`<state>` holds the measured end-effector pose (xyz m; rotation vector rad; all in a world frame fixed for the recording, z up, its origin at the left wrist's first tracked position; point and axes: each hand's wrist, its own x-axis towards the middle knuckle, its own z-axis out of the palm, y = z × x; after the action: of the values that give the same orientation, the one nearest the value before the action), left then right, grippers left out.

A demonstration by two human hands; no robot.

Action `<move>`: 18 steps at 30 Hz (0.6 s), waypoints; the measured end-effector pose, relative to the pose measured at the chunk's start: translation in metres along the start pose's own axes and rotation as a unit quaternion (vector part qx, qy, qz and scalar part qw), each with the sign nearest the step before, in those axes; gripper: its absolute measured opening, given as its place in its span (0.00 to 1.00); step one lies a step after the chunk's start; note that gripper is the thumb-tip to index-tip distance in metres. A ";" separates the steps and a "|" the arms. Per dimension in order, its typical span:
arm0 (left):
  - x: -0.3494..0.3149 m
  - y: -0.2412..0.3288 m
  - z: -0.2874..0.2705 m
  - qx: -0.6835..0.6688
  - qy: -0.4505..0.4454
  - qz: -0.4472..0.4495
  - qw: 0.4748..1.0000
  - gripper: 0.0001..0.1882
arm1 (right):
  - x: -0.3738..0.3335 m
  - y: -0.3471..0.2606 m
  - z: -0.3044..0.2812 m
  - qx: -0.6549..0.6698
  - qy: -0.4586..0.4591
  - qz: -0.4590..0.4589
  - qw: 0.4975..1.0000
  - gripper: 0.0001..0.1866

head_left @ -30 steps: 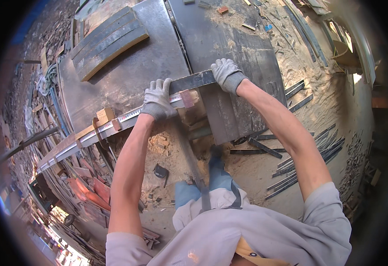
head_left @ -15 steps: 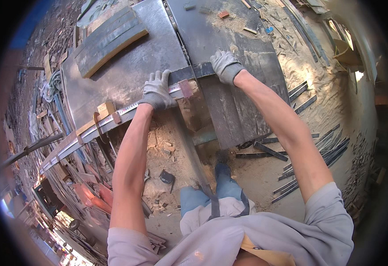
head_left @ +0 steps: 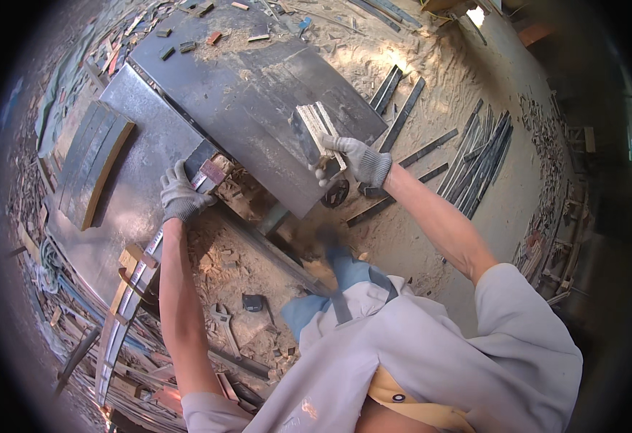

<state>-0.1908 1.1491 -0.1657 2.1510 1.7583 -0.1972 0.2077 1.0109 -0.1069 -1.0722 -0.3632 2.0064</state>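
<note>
At least two short board pieces (head_left: 319, 134), dark-faced with pale rough edges, in the right hand (head_left: 359, 159), seen against the right-hand part of the dark metal surface (head_left: 236, 94); contact with it cannot be told. Right grip: closed, fingers and thumb around the pieces. Left hand (head_left: 180, 196): at the surface's near edge, fingers spread, against a short dark board (head_left: 199, 154); grip loosely open, not visibly clasped round anything. Just beside it, one reddish block (head_left: 212, 172) at the end of a rail with a white scale (head_left: 139, 280). Along the rail, one pale wooden block (head_left: 134, 255). Left part of the surface: a stack of dark-topped planks (head_left: 92, 164). Far part: small offcuts (head_left: 215, 37), scattered. On the ground: one black case (head_left: 253, 302), one adjustable wrench (head_left: 225, 328) near it, wood chips; to the right, long dark strips (head_left: 478, 164), in a loose heap.
</note>
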 end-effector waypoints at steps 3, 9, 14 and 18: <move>-0.052 0.029 0.017 -0.046 -0.009 0.029 0.998 0.68 | -0.051 0.010 -0.003 -0.003 0.048 0.013 0.999 0.23; -0.178 0.120 0.037 -0.070 0.103 0.029 0.992 0.68 | -0.163 0.035 -0.025 -0.110 0.044 0.002 0.993 0.22; -0.287 0.268 0.048 -0.794 -0.035 -0.050 0.605 0.43 | -0.251 0.074 -0.012 -0.130 0.003 0.001 0.992 0.25; -0.346 0.346 0.051 -0.827 -0.093 -0.045 0.553 0.21 | -0.310 0.099 -0.009 -0.217 -0.042 0.016 0.975 0.27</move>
<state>0.0748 0.7550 -0.0372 0.5170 0.9046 0.8566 0.2584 0.7091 0.0039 -1.2615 -0.8638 2.0564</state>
